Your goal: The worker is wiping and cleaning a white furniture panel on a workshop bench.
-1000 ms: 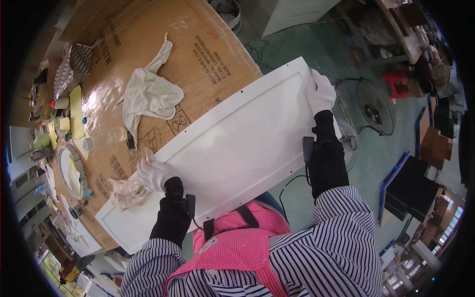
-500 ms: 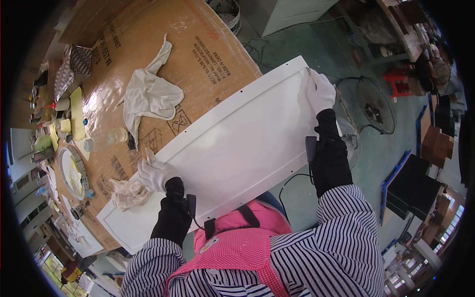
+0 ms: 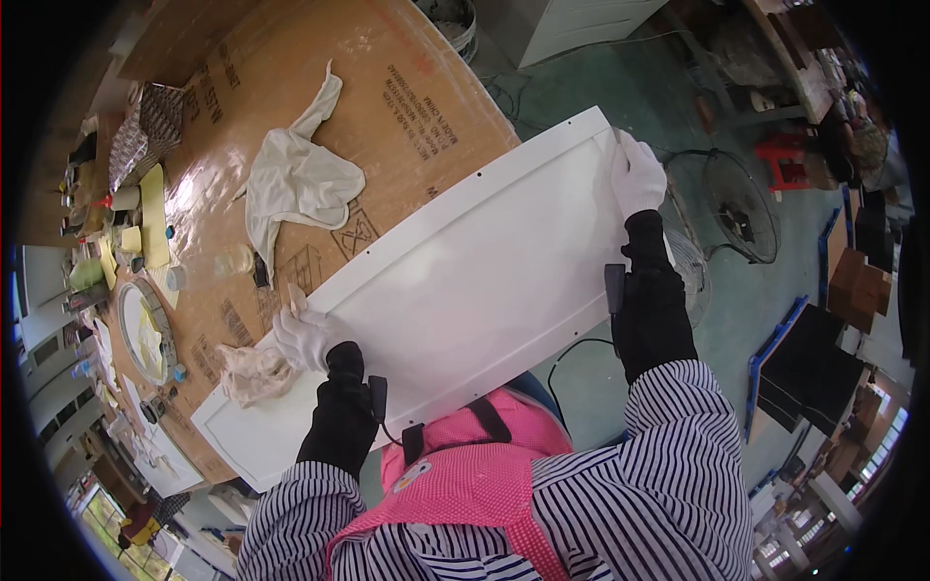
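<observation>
A long white panel (image 3: 465,261) with a raised rim and small dark holes lies slantwise before me, its left part over the cardboard-covered table and its right end beyond the table edge. My right hand (image 3: 637,174), in a white glove, is closed around the panel's far right end, with the fingertips partly hidden. My left hand (image 3: 306,335), also gloved, is closed on a crumpled pale cloth (image 3: 254,374) at the panel's left part. Some of that cloth pokes out above the fingers. How the left fingertips meet the panel is hidden.
Printed cardboard (image 3: 387,184) covers the table. On it lie a white rag (image 3: 300,179), a clear bottle (image 3: 213,267) and a round tray (image 3: 145,332) with a yellowish piece inside. A caged fan (image 3: 738,208) and a red stool (image 3: 783,161) stand at the right on the green floor.
The panel and my right hand appear slightly farther right, while the whole view has also shifted a little. Both hands keep their holds.
</observation>
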Tool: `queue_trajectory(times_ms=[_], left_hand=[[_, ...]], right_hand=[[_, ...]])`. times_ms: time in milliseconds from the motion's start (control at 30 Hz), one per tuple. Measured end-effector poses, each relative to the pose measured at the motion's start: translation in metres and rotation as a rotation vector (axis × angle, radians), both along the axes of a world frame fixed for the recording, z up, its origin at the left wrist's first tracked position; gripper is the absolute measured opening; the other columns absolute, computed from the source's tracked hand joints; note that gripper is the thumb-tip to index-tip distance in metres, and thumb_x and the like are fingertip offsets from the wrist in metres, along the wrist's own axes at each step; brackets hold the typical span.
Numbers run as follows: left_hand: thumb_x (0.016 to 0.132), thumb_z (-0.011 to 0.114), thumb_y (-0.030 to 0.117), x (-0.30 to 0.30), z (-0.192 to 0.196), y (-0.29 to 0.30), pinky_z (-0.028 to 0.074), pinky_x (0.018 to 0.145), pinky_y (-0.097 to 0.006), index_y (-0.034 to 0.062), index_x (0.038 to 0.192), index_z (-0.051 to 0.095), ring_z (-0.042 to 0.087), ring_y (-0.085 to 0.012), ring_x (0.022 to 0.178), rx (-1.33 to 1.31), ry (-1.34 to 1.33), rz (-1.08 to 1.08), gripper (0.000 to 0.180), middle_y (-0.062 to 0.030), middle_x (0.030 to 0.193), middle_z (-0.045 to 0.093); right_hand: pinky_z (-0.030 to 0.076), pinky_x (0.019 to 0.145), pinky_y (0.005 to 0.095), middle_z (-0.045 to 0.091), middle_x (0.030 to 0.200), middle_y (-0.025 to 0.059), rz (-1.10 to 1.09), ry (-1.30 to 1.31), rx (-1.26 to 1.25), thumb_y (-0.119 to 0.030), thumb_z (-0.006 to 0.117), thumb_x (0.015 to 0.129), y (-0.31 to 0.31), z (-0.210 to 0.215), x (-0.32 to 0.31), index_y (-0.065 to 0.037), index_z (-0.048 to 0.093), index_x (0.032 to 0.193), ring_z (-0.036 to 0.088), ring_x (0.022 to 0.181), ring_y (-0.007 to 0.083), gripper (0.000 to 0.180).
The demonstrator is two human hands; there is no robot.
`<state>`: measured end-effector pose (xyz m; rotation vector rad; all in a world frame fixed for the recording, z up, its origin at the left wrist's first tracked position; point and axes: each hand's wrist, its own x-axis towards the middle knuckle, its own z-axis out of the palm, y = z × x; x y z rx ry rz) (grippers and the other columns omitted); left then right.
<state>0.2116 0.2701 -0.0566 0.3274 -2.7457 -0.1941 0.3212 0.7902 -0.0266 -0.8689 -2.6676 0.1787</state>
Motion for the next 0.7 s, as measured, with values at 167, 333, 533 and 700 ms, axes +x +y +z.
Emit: queue_trajectory(times_ms=[167,333,533,700], left_hand=[[0.101,0.053,0.026,-0.001,0.002,0.004,0.036,0.111,-0.052,0.0101,0.132,0.058,0.048,-0.0334,0.135,-0.088,-0.012,0.033,0.035,-0.0100,0.141,0.056],[0.101,0.053,0.026,-0.001,0.003,0.004,0.036,0.111,-0.052,0.0106,0.131,0.059,0.047,-0.0323,0.136,-0.056,0.006,0.012,0.034,-0.0082,0.142,0.056],[0.100,0.053,0.027,0.000,0.006,0.007,0.037,0.110,-0.051,0.0118,0.130,0.061,0.048,-0.0307,0.136,-0.071,-0.013,0.022,0.034,-0.0068,0.143,0.056],[0.100,0.054,0.028,0.000,-0.008,-0.005,0.037,0.111,-0.051,0.0120,0.130,0.061,0.047,-0.0317,0.135,-0.078,0.039,0.018,0.034,-0.0073,0.142,0.056]], right_hand=[[0.055,0.071,0.0490,0.069,0.098,0.0078,0.161,-0.013,0.067,-0.021,0.057,0.094,-0.015,-0.004,0.000,-0.022,0.068,0.125,0.069,0.084,0.0364,0.032],[0.055,0.070,0.0503,0.071,0.103,0.0076,-0.080,0.025,0.011,-0.020,0.059,0.093,-0.041,0.002,-0.005,-0.022,0.068,0.126,0.068,0.083,0.0378,0.034],[0.055,0.070,0.0496,0.069,0.105,0.0084,-0.118,-0.045,0.029,-0.019,0.058,0.093,-0.057,0.003,-0.001,-0.022,0.061,0.137,0.069,0.084,0.0367,0.045],[0.057,0.071,0.0501,0.068,0.104,0.0097,-0.226,-0.377,0.028,-0.022,0.054,0.095,-0.072,0.039,0.000,-0.017,0.059,0.126,0.071,0.087,0.0374,0.031]])
